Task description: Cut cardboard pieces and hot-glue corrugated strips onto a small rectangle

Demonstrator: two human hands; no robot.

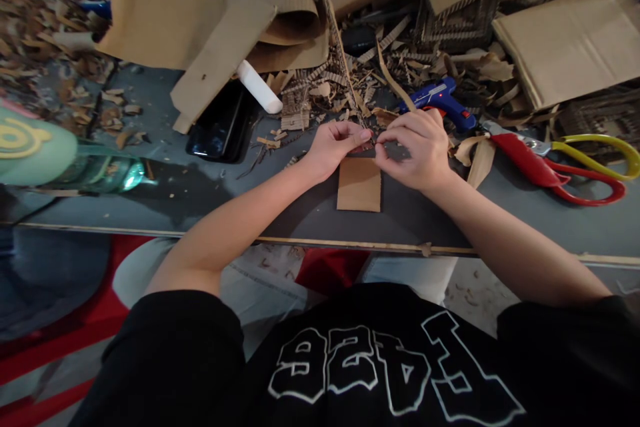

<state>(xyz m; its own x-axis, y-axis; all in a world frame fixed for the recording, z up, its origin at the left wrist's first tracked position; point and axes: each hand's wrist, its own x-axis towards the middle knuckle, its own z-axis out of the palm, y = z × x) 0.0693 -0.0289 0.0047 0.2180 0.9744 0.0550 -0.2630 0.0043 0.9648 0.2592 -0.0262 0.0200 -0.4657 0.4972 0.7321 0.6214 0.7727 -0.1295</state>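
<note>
Left hand (340,148) pinches corrugated strip (345,67); right hand (416,150) curls beside it, grip unclear. Cardboard square (359,188) just bodyward of both; grey tabletop (320,219) runs on to front edge (350,244).

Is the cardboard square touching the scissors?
Apart. The head view shows the tabletop and right wrist between the square and the scissors.

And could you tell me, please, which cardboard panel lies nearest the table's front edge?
The small squarish panel, just on the person's side of the left hand and right hand; the others, like the larger rightmost panel, sit farther back.
</note>
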